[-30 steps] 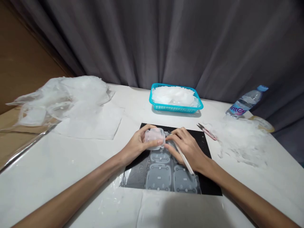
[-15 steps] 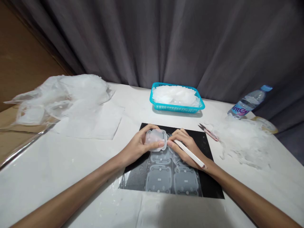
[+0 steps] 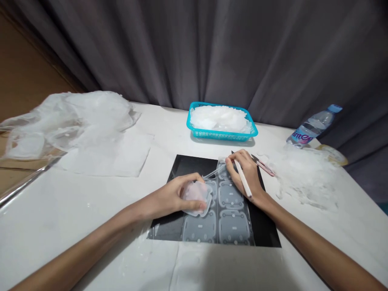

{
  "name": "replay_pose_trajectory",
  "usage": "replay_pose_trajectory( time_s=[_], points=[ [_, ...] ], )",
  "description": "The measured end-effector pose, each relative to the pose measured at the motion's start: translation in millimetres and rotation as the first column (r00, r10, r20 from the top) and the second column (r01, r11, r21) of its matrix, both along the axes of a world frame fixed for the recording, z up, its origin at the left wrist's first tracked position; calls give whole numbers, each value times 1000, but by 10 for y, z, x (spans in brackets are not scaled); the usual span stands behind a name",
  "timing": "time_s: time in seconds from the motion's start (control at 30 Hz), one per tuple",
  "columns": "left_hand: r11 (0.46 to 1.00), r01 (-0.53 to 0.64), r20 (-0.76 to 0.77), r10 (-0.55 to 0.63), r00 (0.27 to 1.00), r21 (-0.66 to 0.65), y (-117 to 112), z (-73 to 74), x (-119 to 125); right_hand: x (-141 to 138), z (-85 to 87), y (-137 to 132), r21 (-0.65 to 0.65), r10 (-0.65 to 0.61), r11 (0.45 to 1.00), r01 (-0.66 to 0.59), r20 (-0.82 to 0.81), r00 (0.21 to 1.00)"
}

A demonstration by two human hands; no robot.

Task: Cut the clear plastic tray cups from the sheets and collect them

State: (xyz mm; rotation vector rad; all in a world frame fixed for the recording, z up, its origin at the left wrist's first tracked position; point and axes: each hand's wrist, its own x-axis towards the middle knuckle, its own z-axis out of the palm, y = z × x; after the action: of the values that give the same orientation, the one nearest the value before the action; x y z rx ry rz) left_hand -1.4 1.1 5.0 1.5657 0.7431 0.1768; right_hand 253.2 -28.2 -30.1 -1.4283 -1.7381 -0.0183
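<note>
Over the left half of the black mat [image 3: 265, 232], the left hand [image 3: 170, 197] pinches a plastic piece [image 3: 193, 192]. Near the mat's far right corner, the right hand [image 3: 251, 176] pinches a strip [image 3: 214, 173] and holds a white tool [image 3: 243, 180]. A blue basket [image 3: 224, 134] stands near the bench's [image 3: 75, 202] far edge.

The piece [image 3: 194, 193] is translucent, smooth plastic; the sheet [image 3: 233, 226], glossy clear plastic. At the far edge of the bench [image 3: 194, 266], the basket [image 3: 222, 135] is shiny plastic, the curtain [image 3: 151, 52] matt cloth.
</note>
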Motion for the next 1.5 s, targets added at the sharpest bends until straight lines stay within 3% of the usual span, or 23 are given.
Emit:
replay_pose_trajectory(
  time_s=[0.13,0.23,0.5,0.7,0.93,1.07,1.4,1.5],
  points=[
    [998,-57,76,60,995,-35,15,22,31,9,-25,-20,85,-75,994,67,92,993],
    [994,-86,118,93,989,-62,20,58,47,40,-27,-13,142,-113,985,101,75,991],
    [991,-131,104,132,986,-22,57,19,18,13,-54,-15,51,117,991,-123,115,986],
    [985,-108,177,131,975,-136,38,23,58,-5,-59,14,20,224,973,-232,195,955],
    [983,-148,217,170,961,-113,31,11,79,-96,46,-128,60,403,915,-399,-75,912],
    [983,-166,220,178,959,-74,19,11,94,-147,59,-162,27,459,888,-459,-105,882],
    [979,-186,237,199,951,-80,3,-1,82,-86,89,-119,-59,347,914,-400,-393,851],
    [961,-214,230,250,940,-173,-14,33,102,-83,65,-100,-100,288,929,-355,-408,866]
  ],
)
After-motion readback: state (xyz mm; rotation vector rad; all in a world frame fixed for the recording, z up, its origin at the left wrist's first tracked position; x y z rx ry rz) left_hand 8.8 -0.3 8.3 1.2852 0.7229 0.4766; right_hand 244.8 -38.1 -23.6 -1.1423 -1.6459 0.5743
